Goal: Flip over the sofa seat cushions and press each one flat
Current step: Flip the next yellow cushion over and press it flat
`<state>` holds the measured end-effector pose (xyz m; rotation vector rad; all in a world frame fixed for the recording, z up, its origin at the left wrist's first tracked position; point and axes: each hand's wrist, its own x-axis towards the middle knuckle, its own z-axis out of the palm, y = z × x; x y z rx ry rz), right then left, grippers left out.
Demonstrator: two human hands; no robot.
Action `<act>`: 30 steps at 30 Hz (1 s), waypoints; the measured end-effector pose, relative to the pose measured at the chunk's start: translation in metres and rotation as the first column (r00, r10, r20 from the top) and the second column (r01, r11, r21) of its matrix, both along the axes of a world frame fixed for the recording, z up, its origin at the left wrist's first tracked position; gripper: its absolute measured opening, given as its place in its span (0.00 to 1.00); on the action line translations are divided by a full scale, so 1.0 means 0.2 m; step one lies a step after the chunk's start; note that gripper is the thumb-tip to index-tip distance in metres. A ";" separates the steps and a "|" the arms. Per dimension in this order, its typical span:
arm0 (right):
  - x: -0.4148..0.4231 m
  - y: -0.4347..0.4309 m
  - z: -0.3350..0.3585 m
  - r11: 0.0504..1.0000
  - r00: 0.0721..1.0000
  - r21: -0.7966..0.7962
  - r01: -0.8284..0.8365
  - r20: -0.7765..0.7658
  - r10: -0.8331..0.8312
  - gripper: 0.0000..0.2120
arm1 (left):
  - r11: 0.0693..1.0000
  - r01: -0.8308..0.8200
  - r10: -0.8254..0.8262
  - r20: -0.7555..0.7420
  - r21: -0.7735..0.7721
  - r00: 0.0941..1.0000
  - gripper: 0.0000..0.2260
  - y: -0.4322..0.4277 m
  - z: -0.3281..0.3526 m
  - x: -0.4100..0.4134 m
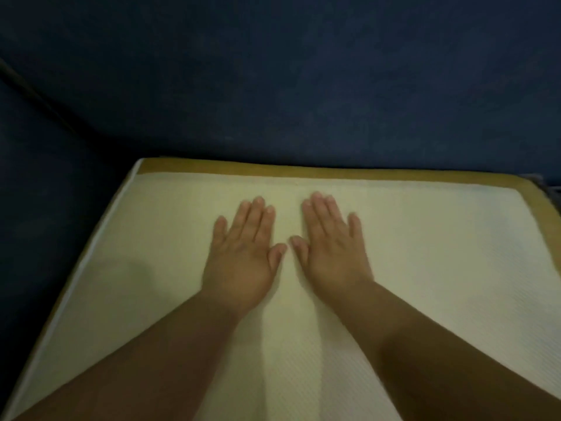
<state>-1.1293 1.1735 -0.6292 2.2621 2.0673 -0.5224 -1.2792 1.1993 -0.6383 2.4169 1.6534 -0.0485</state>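
Observation:
A seat cushion (pixel 440 253) lies flat on the sofa, its cream-white textured face up, with a mustard-yellow band along its back and right edges. My left hand (pixel 243 253) rests palm down on the middle of the cushion, fingers straight and slightly apart. My right hand (pixel 331 247) lies palm down right beside it, thumbs almost touching. Neither hand holds anything. Both bare forearms reach in from the bottom of the view and cover part of the cushion's front.
The dark blue sofa backrest (pixel 303 86) rises right behind the cushion. A dark blue armrest (pixel 39 192) stands along the cushion's left side. At the far right edge a sliver of another grey-blue item (pixel 551 189) shows, too small to identify.

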 end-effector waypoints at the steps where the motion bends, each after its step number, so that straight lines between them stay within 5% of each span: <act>1: 0.01 -0.01 -0.03 0.999 1.000 -0.050 -0.008 -0.017 0.007 0.29 | 1.000 -0.007 0.007 -0.029 -0.015 1.000 0.29 -0.01 -0.03 0.01; 4: 0.05 0.00 0.02 0.998 0.999 -0.056 -0.021 -0.048 0.018 0.29 | 1.000 -0.027 0.026 -0.040 -0.003 0.999 0.30 -0.01 0.00 0.04; 8: 0.27 -0.09 0.05 0.985 0.994 0.135 0.110 0.009 -0.113 0.30 | 0.998 0.016 -0.024 0.128 0.062 0.991 0.27 -0.04 0.09 0.25; 14: 0.40 -0.15 -0.04 0.994 0.994 -0.039 0.101 -0.045 -0.103 0.30 | 0.995 0.093 -0.095 -0.080 -0.030 0.992 0.27 -0.12 -0.04 0.39; 18: 0.58 -0.21 0.08 0.976 0.983 0.120 0.181 -0.051 -0.176 0.29 | 0.994 0.098 -0.101 0.064 0.045 0.993 0.27 -0.13 0.10 0.56; 20: 0.71 -0.29 0.04 0.976 0.978 0.079 0.204 0.018 -0.206 0.29 | 0.987 0.154 -0.157 0.087 0.039 0.984 0.27 -0.20 0.04 0.73; 26: 0.78 -0.31 0.01 0.979 0.980 -0.070 0.191 -0.035 -0.194 0.29 | 0.984 0.155 -0.164 -0.105 -0.090 0.981 0.29 -0.24 0.02 0.80; 30: 0.92 -0.43 0.16 0.929 0.940 0.138 0.342 -0.066 -0.336 0.27 | 0.988 0.150 -0.152 0.077 0.034 0.985 0.27 -0.31 0.18 1.01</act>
